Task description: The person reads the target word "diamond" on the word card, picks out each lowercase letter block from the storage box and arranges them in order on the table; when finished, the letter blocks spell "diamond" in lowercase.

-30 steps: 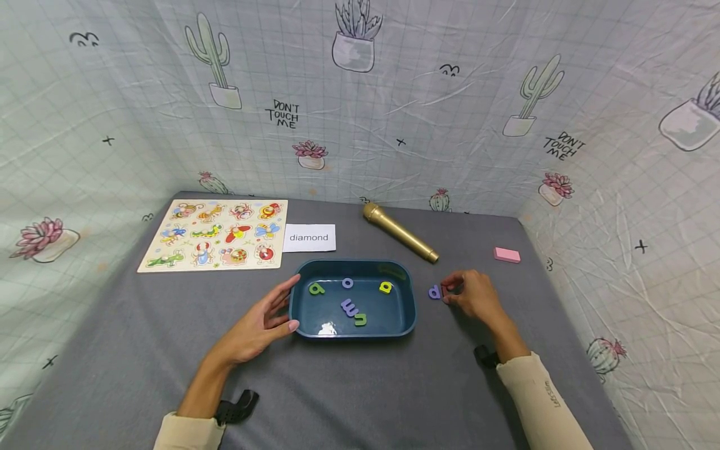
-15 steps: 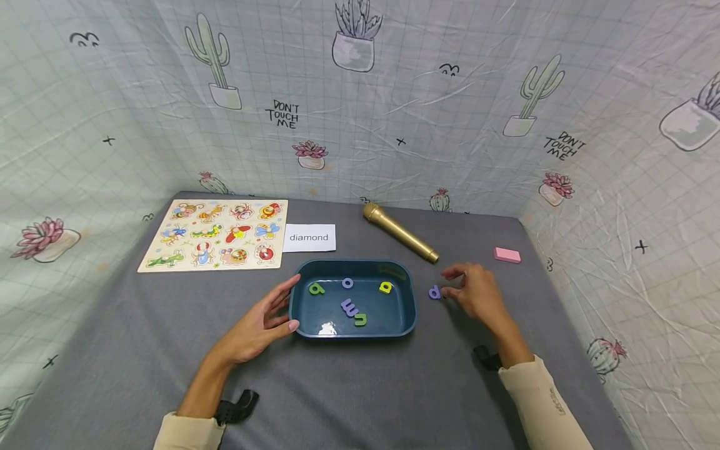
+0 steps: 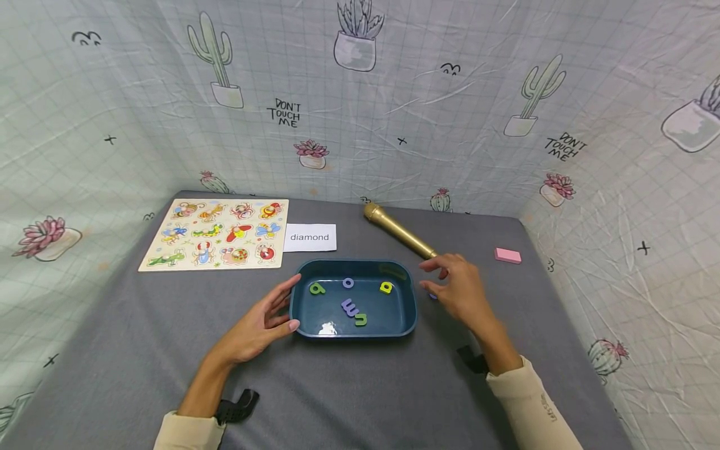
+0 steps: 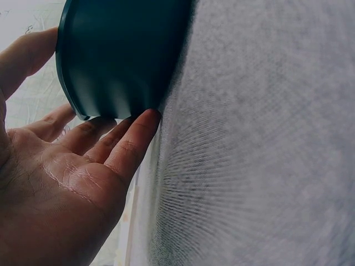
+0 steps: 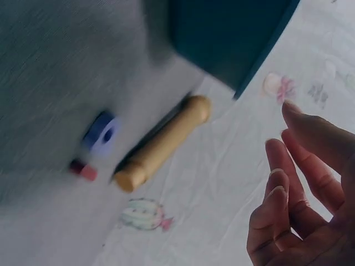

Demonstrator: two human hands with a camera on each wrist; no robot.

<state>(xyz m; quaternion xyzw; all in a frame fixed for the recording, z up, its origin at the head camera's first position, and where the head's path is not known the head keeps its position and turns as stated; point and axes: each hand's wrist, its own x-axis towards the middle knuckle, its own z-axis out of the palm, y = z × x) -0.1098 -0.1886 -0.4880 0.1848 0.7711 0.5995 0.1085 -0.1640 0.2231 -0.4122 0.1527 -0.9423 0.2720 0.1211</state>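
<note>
My left hand [image 3: 255, 325] rests against the left end of a dark teal tray [image 3: 354, 334], fingers and thumb spread and touching its wall [image 4: 122, 72]. Inside lie a green letter [image 3: 317, 288], a small purple o [image 3: 348, 283], a yellow letter [image 3: 385, 287], a purple m [image 3: 349, 307] and a green n [image 3: 360, 320]. My right hand [image 3: 458, 290] hovers just right of the tray, thumb and index apart, gripping nothing. Under it a purple letter [image 5: 101, 133] lies on the cloth, mostly hidden in the head view. Beside that letter is a small red piece [image 5: 83, 169].
A gold microphone [image 3: 399, 231] lies behind the tray, its lower end partly behind my right hand. An insect puzzle board [image 3: 214, 236] and a card reading "diamond" [image 3: 310, 237] are at back left. A pink block [image 3: 507, 255] sits at the right, on the grey cloth [image 3: 360, 394].
My right hand has let go of the small red piece beside the purple letter, then shifted left toward the tray, over that letter. The left hand and tray hold still.
</note>
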